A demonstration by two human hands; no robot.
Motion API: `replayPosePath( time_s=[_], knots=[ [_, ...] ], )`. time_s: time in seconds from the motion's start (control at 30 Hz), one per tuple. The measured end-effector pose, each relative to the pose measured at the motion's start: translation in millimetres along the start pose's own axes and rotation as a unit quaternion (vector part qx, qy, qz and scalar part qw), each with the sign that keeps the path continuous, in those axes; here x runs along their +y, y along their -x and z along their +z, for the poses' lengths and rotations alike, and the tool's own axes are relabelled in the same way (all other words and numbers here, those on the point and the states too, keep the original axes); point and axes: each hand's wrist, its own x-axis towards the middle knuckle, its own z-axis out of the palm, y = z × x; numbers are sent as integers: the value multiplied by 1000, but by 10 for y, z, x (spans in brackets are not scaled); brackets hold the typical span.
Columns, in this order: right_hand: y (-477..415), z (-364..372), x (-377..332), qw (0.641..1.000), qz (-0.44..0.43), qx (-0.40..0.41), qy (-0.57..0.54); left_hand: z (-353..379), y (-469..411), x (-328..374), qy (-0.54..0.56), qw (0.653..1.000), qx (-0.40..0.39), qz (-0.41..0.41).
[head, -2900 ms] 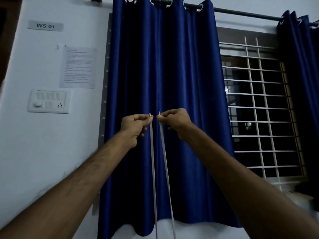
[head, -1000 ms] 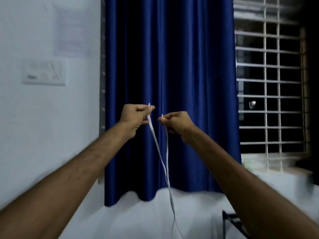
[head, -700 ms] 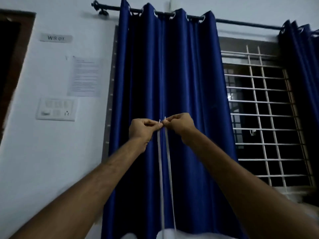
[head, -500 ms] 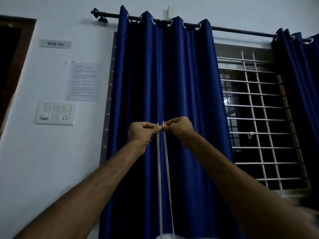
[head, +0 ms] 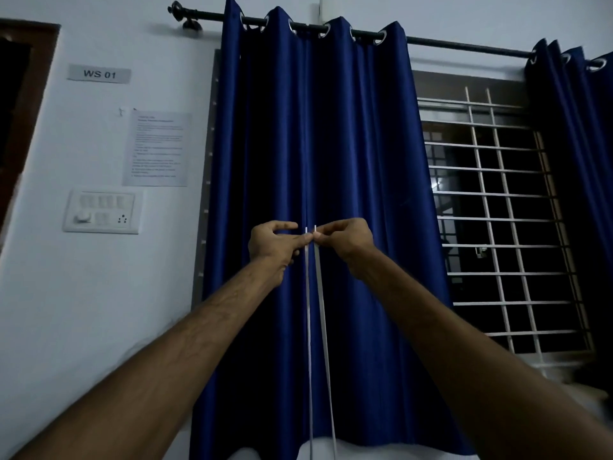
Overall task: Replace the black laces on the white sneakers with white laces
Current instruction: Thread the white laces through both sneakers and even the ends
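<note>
White lace [head: 308,327] hangs in 2 strands; left hand [head: 270,245] pinches left tip, right hand [head: 346,239] right tip.

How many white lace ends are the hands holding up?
2. The left lace end is pinched by the left hand, the right lace end by the right hand. Both strands run down out of view.

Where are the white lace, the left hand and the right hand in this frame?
white lace [head: 308,327], head view, on the left hanging strand.
left hand [head: 272,244], head view, on the back of the hand.
right hand [head: 345,241], head view, on the back of the hand.
</note>
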Motion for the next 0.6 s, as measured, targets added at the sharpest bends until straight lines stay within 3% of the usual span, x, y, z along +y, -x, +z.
replayPosePath(
  time_s=[0.6],
  knots=[
    [28,-87,-56,1000,-3,-15,6,28,29,35,-2,1000,-19,-7]
  ],
)
